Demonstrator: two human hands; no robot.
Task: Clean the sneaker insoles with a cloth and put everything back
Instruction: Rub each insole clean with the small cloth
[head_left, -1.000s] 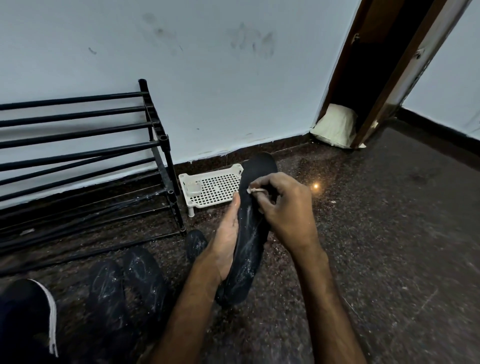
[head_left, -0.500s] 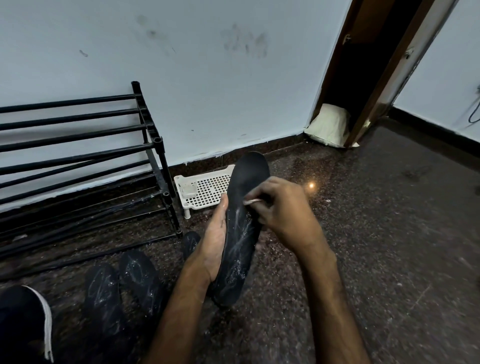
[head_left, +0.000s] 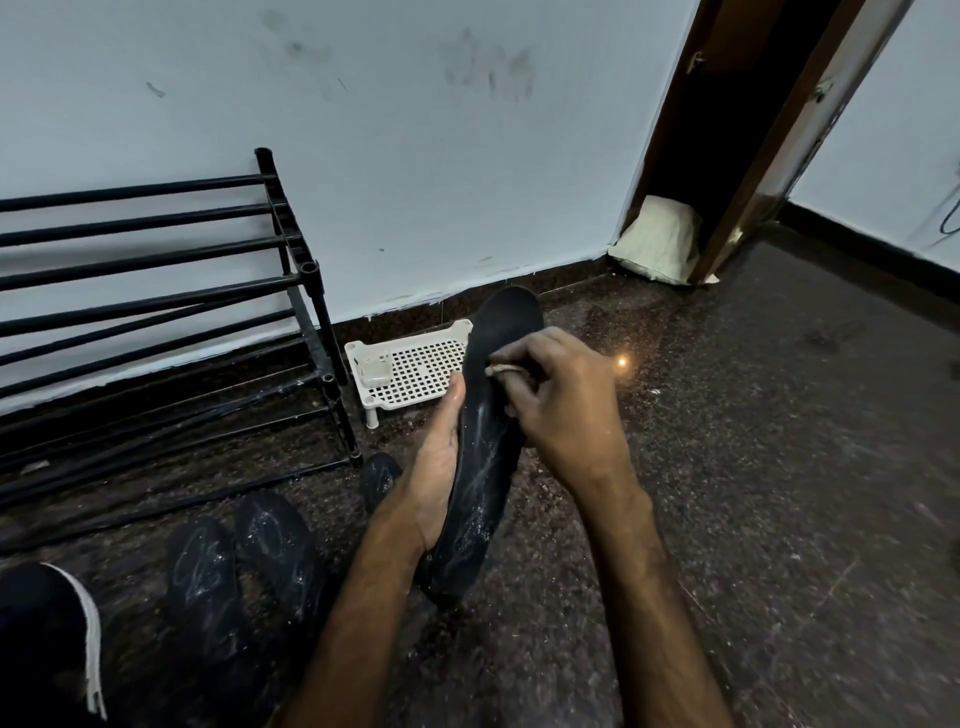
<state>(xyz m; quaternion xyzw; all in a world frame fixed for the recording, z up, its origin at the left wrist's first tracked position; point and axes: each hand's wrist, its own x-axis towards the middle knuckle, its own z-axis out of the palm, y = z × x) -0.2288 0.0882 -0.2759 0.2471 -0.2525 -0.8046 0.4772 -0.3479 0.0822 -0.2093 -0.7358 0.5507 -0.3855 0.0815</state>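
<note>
Head view: insole (head_left: 485, 447) (dusty) under right fingers (head_left: 519, 364), left hand (head_left: 439, 467) supporting.

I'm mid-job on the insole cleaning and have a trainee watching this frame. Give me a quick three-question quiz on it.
1. True or false: the left hand supports the held insole from its left side.
2. What does the right hand press against the held insole? A) a brush B) a small pale cloth C) a sponge
3. Fill in: the white perforated tray stands on the floor beside the black shoe ____.

Key: 1 true. 2 B. 3 rack.
</note>
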